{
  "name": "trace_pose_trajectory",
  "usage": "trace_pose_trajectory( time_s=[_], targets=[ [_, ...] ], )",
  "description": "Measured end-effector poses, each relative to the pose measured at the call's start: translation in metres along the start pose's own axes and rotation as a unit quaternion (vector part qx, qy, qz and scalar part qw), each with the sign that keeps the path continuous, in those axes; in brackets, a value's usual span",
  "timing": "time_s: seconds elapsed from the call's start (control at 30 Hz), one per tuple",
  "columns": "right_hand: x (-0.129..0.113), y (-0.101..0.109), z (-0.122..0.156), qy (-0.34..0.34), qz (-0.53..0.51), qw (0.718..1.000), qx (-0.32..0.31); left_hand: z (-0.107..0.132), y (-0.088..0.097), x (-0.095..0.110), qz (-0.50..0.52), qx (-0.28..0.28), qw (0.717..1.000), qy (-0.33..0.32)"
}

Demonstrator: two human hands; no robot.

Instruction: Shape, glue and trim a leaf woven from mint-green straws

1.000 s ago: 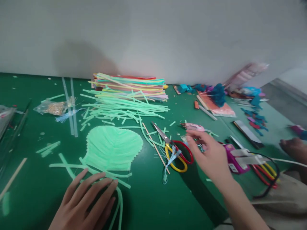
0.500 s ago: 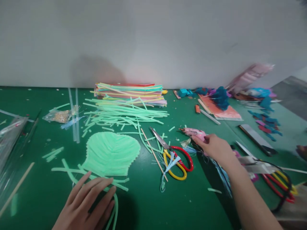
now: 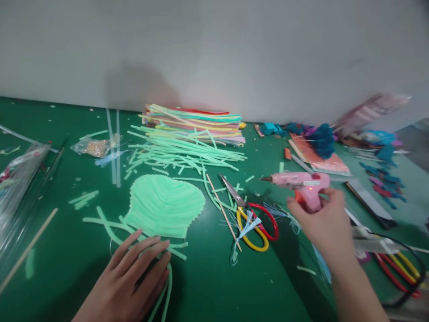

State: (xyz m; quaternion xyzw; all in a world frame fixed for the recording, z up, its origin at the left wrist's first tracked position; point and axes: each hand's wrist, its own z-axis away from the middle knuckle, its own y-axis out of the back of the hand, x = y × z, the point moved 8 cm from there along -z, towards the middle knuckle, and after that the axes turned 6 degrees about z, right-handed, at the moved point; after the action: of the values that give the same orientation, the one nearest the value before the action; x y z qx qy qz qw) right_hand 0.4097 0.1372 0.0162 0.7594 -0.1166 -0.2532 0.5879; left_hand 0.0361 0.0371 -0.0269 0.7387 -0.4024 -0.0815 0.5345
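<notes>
My right hand (image 3: 323,219) is closed round the grip of a pink glue gun (image 3: 298,181), held above the table with its nozzle pointing left and a small red light showing. My left hand (image 3: 137,268) lies with fingers spread over loose green pipe cleaners (image 3: 107,223), just below a leaf shape (image 3: 166,205) made of green pipe cleaners with a jagged edge. Between the hands lie scissors (image 3: 250,214) with one red and one yellow handle, a light blue tassel (image 3: 248,226) across them and a thin wooden stick (image 3: 223,212) beside them.
A pile of green pipe cleaners (image 3: 187,150) lies before a multicoloured bundle (image 3: 197,120) near the wall. Clear glue sticks (image 3: 114,152) and a bag of beads (image 3: 92,146) are at left. Right are an orange packet (image 3: 330,163), a second pair of scissors (image 3: 398,268) and a black cable (image 3: 414,286).
My right hand has lifted the glue gun off the table and turned it upright. My left hand stays over the green pipe cleaners. The whole view has shifted slightly.
</notes>
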Motion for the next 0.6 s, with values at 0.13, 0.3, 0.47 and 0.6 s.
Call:
trace_pose_trajectory(
  time_s=[0.13, 0.3, 0.47, 0.6],
  targets=[
    [-0.051, -0.015, 0.057, 0.146, -0.070, 0.986, -0.048, 0.000, -0.001, -0.001, -0.008, -0.019, 0.999, -0.029],
    [-0.086, -0.026, 0.109, 0.271, -0.112, 0.956, -0.027, -0.003, -0.006, 0.000, -0.025, -0.045, 0.998, -0.032],
    [-0.094, -0.028, 0.129, 0.350, -0.110, 0.929, 0.041, -0.003, -0.006, -0.002, -0.016, -0.045, 0.998, -0.027],
    [-0.097, -0.027, 0.134, 0.386, -0.106, 0.914, 0.065, -0.002, -0.007, -0.002, 0.001, -0.048, 0.999, -0.018]
  ],
)
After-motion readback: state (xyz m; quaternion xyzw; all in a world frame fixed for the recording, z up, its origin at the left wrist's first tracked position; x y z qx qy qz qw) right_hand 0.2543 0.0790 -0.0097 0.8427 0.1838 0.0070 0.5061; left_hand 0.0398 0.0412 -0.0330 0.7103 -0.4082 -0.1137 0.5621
